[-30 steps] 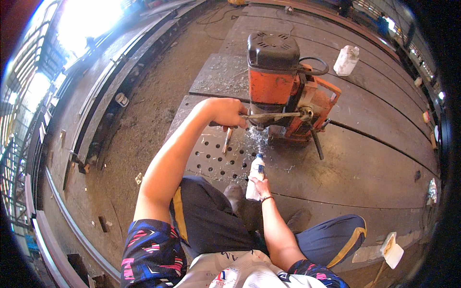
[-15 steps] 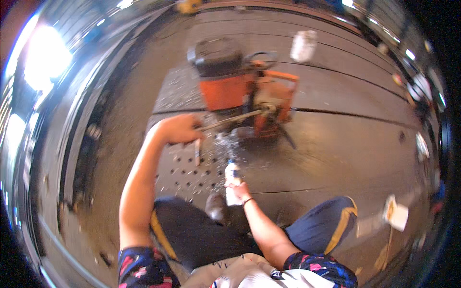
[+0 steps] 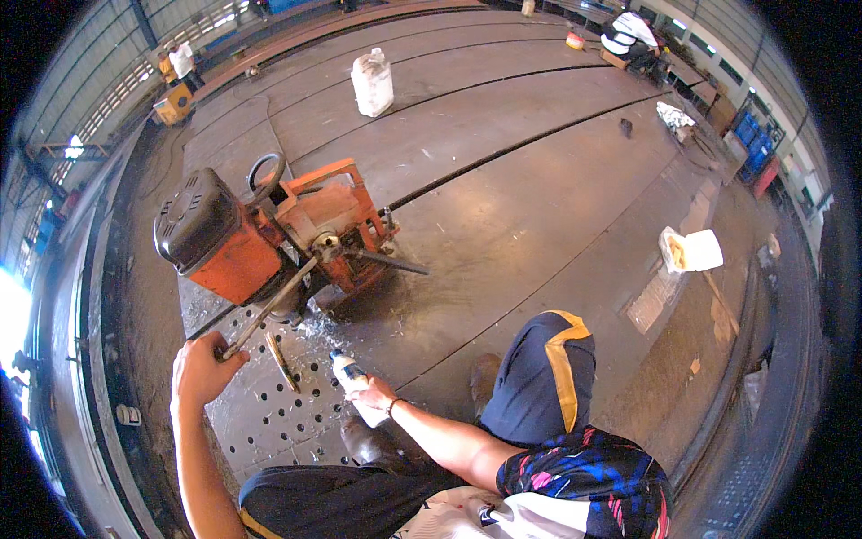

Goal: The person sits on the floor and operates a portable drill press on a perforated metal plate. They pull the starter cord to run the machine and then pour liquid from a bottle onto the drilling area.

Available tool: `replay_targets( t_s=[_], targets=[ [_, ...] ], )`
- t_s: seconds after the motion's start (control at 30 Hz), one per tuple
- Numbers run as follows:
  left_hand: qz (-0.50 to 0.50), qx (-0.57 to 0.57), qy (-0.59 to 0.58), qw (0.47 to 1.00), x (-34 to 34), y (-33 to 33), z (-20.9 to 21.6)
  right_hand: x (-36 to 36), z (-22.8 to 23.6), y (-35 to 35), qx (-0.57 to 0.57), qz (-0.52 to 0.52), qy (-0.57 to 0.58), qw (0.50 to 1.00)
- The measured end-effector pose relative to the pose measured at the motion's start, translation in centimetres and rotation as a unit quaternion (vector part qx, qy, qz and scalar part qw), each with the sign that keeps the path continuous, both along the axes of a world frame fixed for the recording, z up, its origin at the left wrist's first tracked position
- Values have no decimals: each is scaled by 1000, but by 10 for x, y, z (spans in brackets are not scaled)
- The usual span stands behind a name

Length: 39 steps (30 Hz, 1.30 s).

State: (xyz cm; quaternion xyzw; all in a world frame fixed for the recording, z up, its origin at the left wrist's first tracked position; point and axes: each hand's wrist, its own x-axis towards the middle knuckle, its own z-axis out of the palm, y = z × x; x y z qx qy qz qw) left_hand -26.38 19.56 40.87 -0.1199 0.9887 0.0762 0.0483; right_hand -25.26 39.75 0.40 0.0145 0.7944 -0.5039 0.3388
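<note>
the orange drill [image 3: 238, 265] is standing on the metal surface [image 3: 467, 260], its lever [image 3: 280, 301] being gripped by the left hand [image 3: 203, 366]; the right hand [image 3: 373, 395] is holding a bottle [image 3: 352, 373] pointing toward shavings [image 3: 316, 328]. drilling is apparently going on; the next move is probably calling for steady lever pressure.
</note>
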Motion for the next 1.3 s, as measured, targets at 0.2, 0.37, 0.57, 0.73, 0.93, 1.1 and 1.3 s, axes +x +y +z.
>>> replay_targets(
  t_s=[0.2,0.37,0.57,0.73,0.93,1.1,1.3],
  targets=[
    [56,-85,-8,995,2,12,-3,-4,6,7,1,-1,-17,1000],
    [40,86,-83,992,1,3,4,-4,20,8,-10,-4,-16,1000],
    [8,147,-86,985,1,-19,-8,-2,10,5,-82,24,-23,996],
    [28,155,-107,982,13,-33,-9,5,18,-6,-148,32,-68,986],
    [0,154,-90,984,3,-27,-14,-5,10,3,-65,-17,-64,996],
    [2,149,-88,985,6,-27,-14,-3,34,3,-57,-21,-57,997],
    [-3,147,-89,985,2,-28,-18,-4,32,7,-61,-32,-55,996]
  ],
)
